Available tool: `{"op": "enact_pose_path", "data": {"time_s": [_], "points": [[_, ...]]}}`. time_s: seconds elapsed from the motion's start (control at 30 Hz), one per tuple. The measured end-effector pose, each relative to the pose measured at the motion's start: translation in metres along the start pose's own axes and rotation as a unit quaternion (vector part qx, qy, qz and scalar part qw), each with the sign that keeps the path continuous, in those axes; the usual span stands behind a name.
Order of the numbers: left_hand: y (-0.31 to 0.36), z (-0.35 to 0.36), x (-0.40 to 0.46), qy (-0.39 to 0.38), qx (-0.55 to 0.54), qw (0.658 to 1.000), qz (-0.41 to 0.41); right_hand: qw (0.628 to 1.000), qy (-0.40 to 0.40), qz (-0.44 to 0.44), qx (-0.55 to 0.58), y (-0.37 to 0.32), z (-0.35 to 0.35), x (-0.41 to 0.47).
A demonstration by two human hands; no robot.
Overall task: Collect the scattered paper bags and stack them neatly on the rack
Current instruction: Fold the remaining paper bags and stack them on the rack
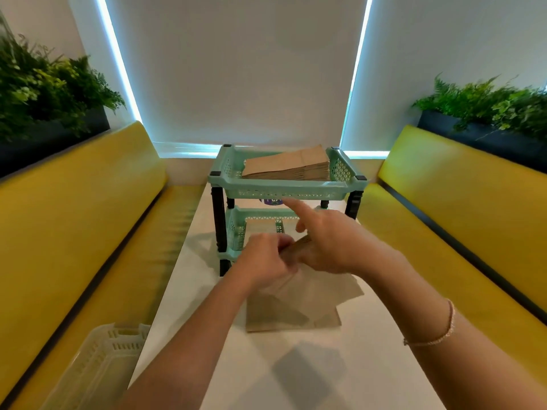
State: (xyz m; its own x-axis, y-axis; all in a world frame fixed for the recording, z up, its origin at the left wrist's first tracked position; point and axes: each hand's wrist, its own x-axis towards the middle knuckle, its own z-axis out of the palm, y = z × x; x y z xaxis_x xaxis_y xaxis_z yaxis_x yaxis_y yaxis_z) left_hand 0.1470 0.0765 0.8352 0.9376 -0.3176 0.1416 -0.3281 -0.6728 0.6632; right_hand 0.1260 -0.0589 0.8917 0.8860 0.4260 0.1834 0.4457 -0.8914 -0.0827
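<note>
A mint-green two-tier rack [284, 192] with black posts stands at the far end of the white table [284, 374]. A stack of brown paper bags [288, 167] lies in its top tray. In front of the rack both hands hold a brown paper bag [302, 244] above the table. My left hand [263, 261] grips its near left part with curled fingers. My right hand [325, 241] holds its right side, with the index finger stretched toward the rack. Under the hands, loose brown paper bags [296, 309] lie flat and overlapping on the table.
Yellow benches run along both sides, the left bench [74, 232] and the right bench [461, 220]. A cream plastic crate [100, 365] sits on the left bench near me. Planters with green foliage [44, 93] stand behind both backrests.
</note>
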Motion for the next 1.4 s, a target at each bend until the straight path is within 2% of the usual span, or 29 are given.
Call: {"op": "enact_pose_path", "data": {"time_s": [0.03, 0.1, 0.2, 0.27, 0.37, 0.43, 0.57, 0.67, 0.73, 0.8, 0.83, 0.9, 1.0, 1.07, 1.27, 1.4], "points": [[0.011, -0.007, 0.004, -0.004, 0.031, 0.999, 0.014, 0.997, -0.019, -0.003, -0.075, -0.007, -0.005, 0.006], [0.027, -0.019, 0.013, -0.002, 0.070, 0.997, 0.025, 0.988, -0.014, 0.003, -0.154, -0.011, -0.015, 0.016], [0.038, -0.038, 0.024, 0.040, 0.096, 0.994, 0.046, 0.986, 0.000, 0.007, -0.168, -0.008, -0.035, 0.023], [0.038, -0.051, 0.031, 0.061, 0.078, 0.994, 0.045, 0.991, 0.004, 0.006, -0.133, -0.004, -0.052, 0.028], [0.026, -0.064, 0.043, 0.065, -0.075, 0.995, 0.015, 0.993, 0.018, 0.010, -0.118, 0.014, -0.070, 0.040], [0.017, -0.068, 0.052, 0.085, -0.205, 0.975, 0.016, 0.997, 0.052, 0.021, -0.059, 0.030, -0.083, 0.048], [0.007, -0.070, 0.078, 0.115, -0.270, 0.956, 0.007, 0.985, 0.130, 0.039, 0.104, 0.065, -0.107, 0.073], [-0.004, -0.081, 0.104, 0.148, -0.266, 0.953, -0.005, 0.944, 0.187, 0.068, 0.264, 0.096, -0.114, 0.105], [-0.013, -0.093, 0.123, 0.176, -0.276, 0.945, -0.023, 0.883, 0.237, 0.095, 0.393, 0.115, -0.113, 0.128], [-0.021, -0.104, 0.143, 0.205, -0.339, 0.917, -0.044, 0.819, 0.259, 0.129, 0.496, 0.128, -0.108, 0.149], [-0.024, -0.109, 0.152, 0.219, -0.370, 0.901, -0.050, 0.798, 0.256, 0.150, 0.525, 0.133, -0.102, 0.158], [-0.029, -0.118, 0.171, 0.238, -0.396, 0.885, -0.063, 0.785, 0.233, 0.199, 0.538, 0.140, -0.086, 0.175], [-0.041, -0.121, 0.198, 0.250, -0.348, 0.898, -0.099, 0.798, 0.189, 0.269, 0.505, 0.146, -0.063, 0.193], [-0.051, -0.121, 0.212, 0.263, -0.303, 0.907, -0.128, 0.831, 0.163, 0.299, 0.440, 0.150, -0.048, 0.201], [-0.054, -0.111, 0.231, 0.288, -0.106, 0.935, -0.179, 0.895, 0.118, 0.321, 0.287, 0.156, -0.016, 0.215], [-0.054, -0.103, 0.237, 0.225, 0.025, 0.953, -0.201, 0.910, 0.096, 0.331, 0.230, 0.155, -0.009, 0.210]]}}
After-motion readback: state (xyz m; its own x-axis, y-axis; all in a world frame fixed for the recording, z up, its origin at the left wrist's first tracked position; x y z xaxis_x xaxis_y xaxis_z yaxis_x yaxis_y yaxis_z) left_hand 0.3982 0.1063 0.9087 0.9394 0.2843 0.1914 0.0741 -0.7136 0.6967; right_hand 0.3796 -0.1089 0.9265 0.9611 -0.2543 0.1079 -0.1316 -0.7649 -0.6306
